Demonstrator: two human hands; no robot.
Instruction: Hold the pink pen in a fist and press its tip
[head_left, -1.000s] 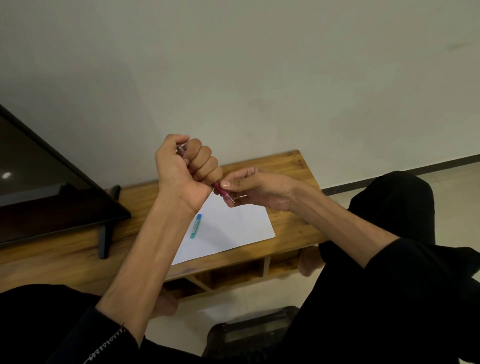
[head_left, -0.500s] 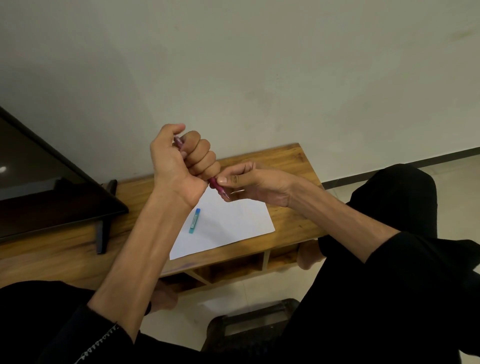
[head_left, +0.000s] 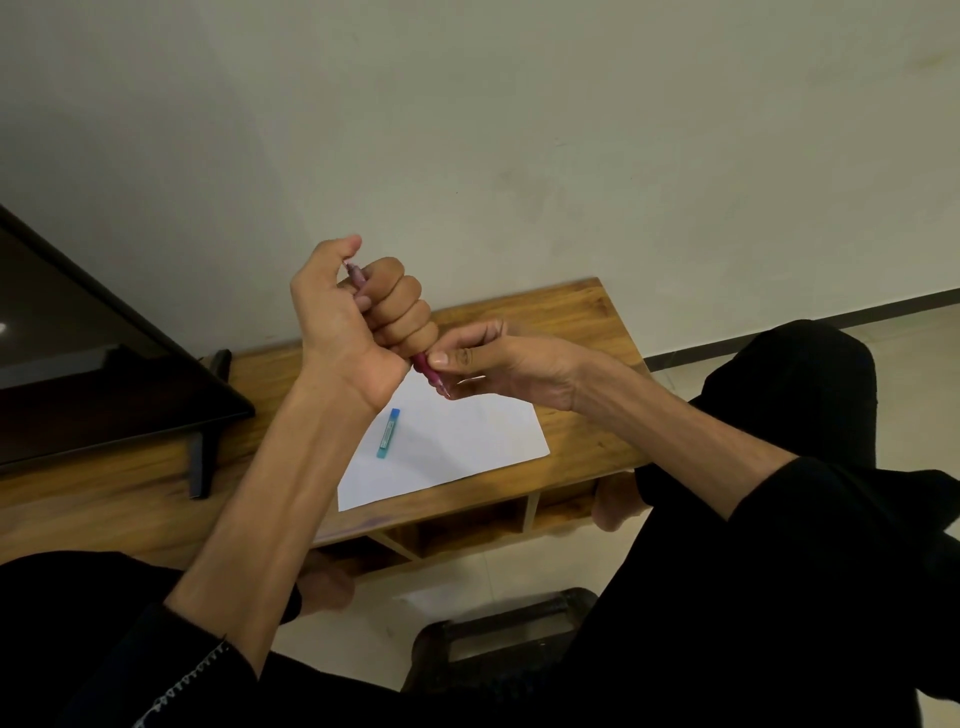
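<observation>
My left hand (head_left: 358, 317) is curled in a fist round a pink mechanical pencil (head_left: 427, 373), thumb raised by its top end. The pencil's tip points down and to the right. My right hand (head_left: 498, 361) pinches the tip end with thumb and fingers; a thin lead shows at the fingertips. Both hands hover above a white sheet of paper (head_left: 457, 441) on a low wooden table (head_left: 576, 312). A small blue lead case (head_left: 388, 433) lies on the paper's left part, under my left wrist.
A dark flat screen (head_left: 78, 374) on a black stand (head_left: 200, 467) fills the table's left side. A pale wall rises behind. My black-clad knees flank the table; a dark stool (head_left: 498, 634) sits on the tiled floor below.
The view has shifted slightly, and both hands sit a little lower-left in it. The grip of each hand on the pencil looks the same.
</observation>
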